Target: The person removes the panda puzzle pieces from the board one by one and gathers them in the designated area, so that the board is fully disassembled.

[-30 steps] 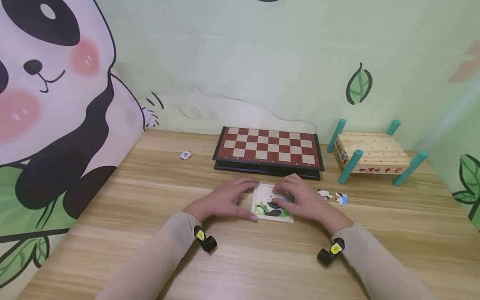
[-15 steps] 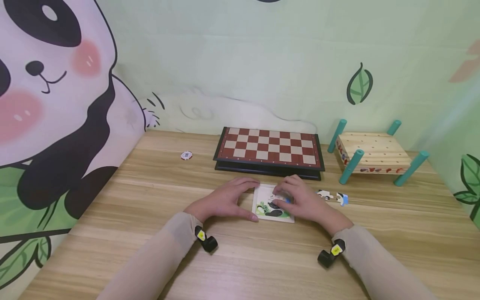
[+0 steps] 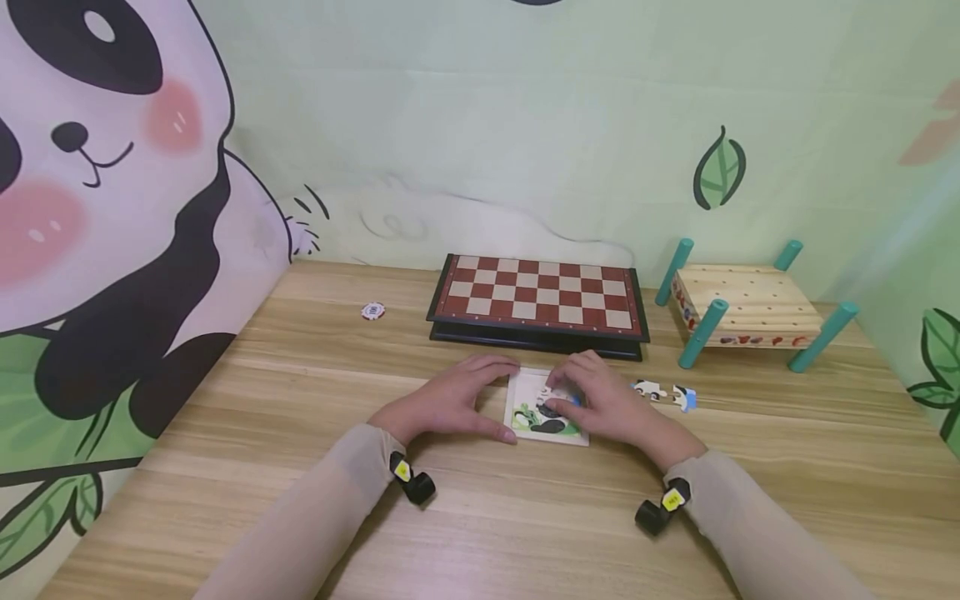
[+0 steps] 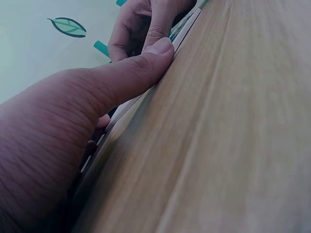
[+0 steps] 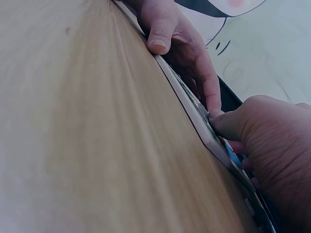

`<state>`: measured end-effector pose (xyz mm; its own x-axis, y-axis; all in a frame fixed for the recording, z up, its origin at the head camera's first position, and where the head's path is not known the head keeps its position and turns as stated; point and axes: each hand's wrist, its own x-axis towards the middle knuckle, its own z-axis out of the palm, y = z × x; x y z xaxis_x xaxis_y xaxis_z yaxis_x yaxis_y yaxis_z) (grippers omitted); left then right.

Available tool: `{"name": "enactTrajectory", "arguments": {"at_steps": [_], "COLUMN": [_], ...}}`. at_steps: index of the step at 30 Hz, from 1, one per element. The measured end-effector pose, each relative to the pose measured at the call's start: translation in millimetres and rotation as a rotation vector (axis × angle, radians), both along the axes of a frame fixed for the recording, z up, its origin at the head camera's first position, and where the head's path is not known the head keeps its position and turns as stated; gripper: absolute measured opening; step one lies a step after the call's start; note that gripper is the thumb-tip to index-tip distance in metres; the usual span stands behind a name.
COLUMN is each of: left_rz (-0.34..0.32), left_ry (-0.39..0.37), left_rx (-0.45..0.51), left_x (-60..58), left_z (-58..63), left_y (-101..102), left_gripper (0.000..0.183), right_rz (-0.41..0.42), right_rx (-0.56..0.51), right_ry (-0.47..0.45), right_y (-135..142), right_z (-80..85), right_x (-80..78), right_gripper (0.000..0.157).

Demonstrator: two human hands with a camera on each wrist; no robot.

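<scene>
1. Fingers first: those of the left hand (image 3: 453,400) spread wide across the puzzle tray (image 3: 562,440), thumb at its 7 o'clock corner and index finger at its 11, seemingly to keep it from sliding. Those of the right hand (image 3: 600,400) are curled, thumb and index near each other, apparently pinching a piece; their tips are partly hidden.
2. Wooden surface (image 3: 480,533) carries everything, giving the flat tray a firm backing.
3. Chessboard box (image 3: 538,292) lies at 12 o'clock from the tray, just beyond the fingers, probably parked to leave working room.
4. Pegged wooden stand (image 3: 750,304) sits at 2 o'clock, resting on green legs and well apart from both hands.
5. Puzzle tray lies flat between the hands, its left edge inside the left fingers' span, its right part under the right fingers.
6. Loose pieces (image 3: 684,397) wait at 3 o'clock, beside the right forearm, likely for easy reach.
7. Panda piece (image 3: 543,398) shows at the right fingertips, over the tray's picture.
8. Poker chip (image 3: 372,311) lies alone at 10 o'clock, untouched.
</scene>
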<state>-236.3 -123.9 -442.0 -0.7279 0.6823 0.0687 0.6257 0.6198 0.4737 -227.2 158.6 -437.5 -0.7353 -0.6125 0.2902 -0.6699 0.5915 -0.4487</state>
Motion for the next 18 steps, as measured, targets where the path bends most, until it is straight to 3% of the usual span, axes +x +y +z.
{"name": "enactTrajectory", "arguments": {"at_steps": [18], "left_rz": [-0.005], "left_ry": [0.001], "left_rx": [-0.001], "left_x": [-1.2], "left_z": [-1.3], "left_y": [0.4], "left_gripper": [0.103], "right_rz": [0.008], "right_rx": [-0.074], "right_ry": [-0.049], "right_y": [2.5], "right_z": [-0.4], "right_x": [-0.3], "right_gripper": [0.025]}}
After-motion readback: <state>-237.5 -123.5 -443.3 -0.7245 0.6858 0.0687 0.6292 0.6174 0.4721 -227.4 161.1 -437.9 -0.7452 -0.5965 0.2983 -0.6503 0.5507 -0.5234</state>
